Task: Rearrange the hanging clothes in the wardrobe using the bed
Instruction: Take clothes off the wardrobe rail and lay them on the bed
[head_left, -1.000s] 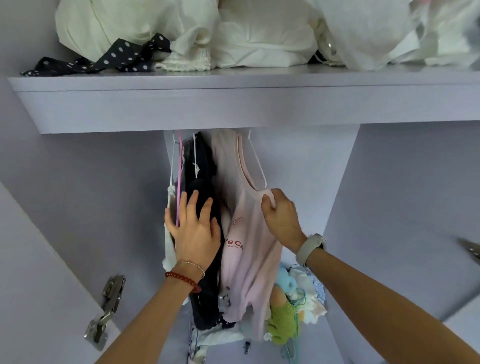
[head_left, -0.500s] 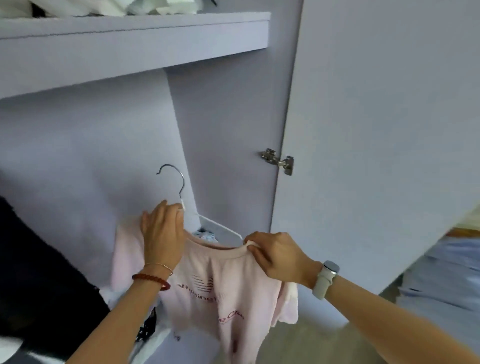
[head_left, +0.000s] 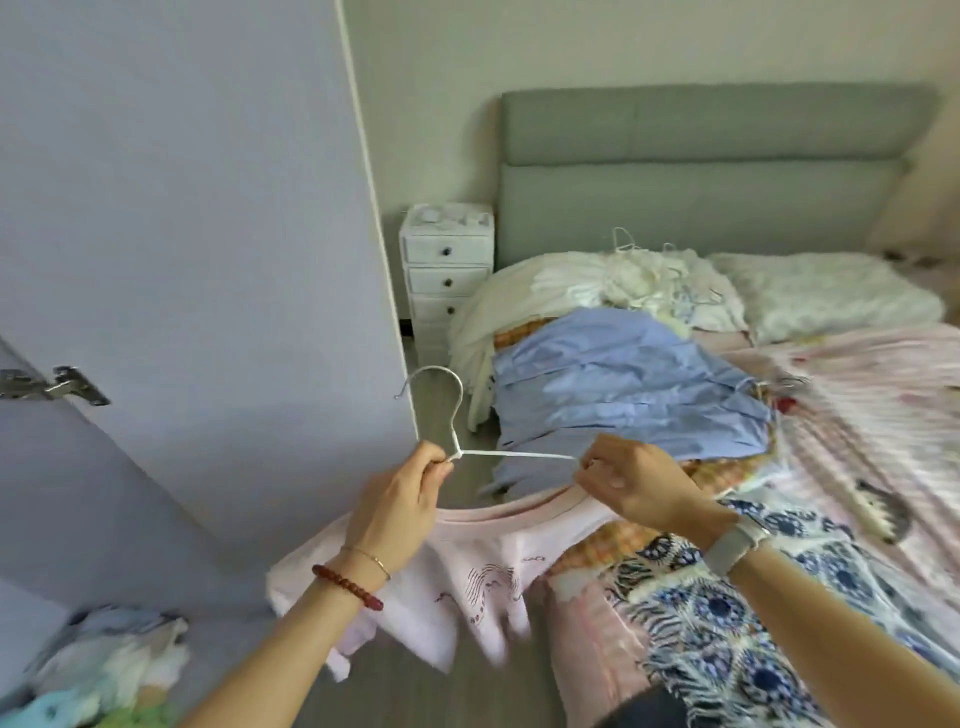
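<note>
- Lilac and flat, the door fills the left of the view; a metal hinge sits on its inner face. Half a second ago the wardrobe's shelf and inside were in sight; now they are gone and the bed has come into view, so the person has turned away from the wardrobe.
- Left of the hanger, low on the floor, lies a soft heap of pale and green cloth.
- Left hand pinches the hanger at its twisted neck, just under the thin steel hook.
- Pink tee, limp knit with a dark print, hangs below the hanger's white wire arm (blur hides how it sits on the wire). A second ago it hung on the rail among dark clothes, so it is now off the rail and on its way to the bed.
- Right hand pinches the hanger's right end together with the tee's neckline.
- Beyond the hanger stands a white drawer unit with dark knobs.
- Right of the hanger is the bed, with a padded grey headboard and a striped pink cover. On it lie crisp blue shirts, a crumpled white pile with bare wire hangers, and a blue patterned cloth.
- Judging by the pile, the emptying stage is well along, and laying this tee down comes next.
</note>
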